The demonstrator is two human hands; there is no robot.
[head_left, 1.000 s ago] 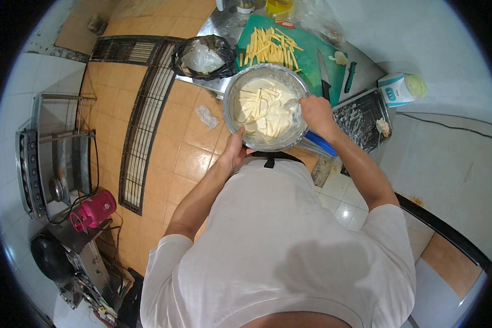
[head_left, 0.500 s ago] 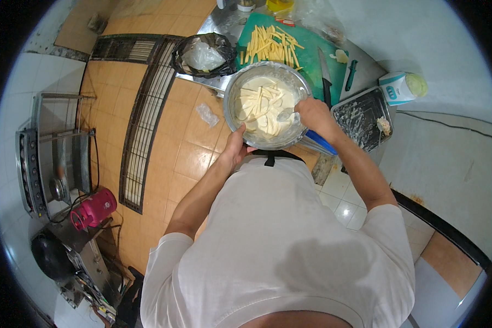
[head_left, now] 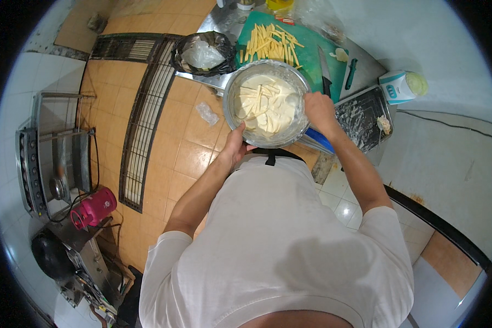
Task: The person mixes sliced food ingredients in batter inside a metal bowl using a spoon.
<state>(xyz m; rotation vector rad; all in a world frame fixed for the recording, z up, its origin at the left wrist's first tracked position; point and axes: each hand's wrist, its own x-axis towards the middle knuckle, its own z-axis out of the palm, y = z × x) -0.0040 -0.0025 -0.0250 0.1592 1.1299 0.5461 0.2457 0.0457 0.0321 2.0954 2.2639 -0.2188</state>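
Stirring seems in hand: at the near edge of the table, the left hand clasps the bowl, the right hand's grip closes round a spoon, and next probably calls for gentle folding.

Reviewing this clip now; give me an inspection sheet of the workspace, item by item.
Surface: steel counter carrying a green board with loose yellow sticks and a knife.
Things in use: metal bowl of creamy white mixture with pale sticks in it; spoon at its right side.
Clutter: black bag left of the board; smeared tray to the right; plastic scrap on the floor.
Hands: left grips the bowl's near-left edge; right holds the spoon.
Cables: dark cable along the right wall.
Surroundings: tiled floor, floor grate, pink cylinder, black wok.
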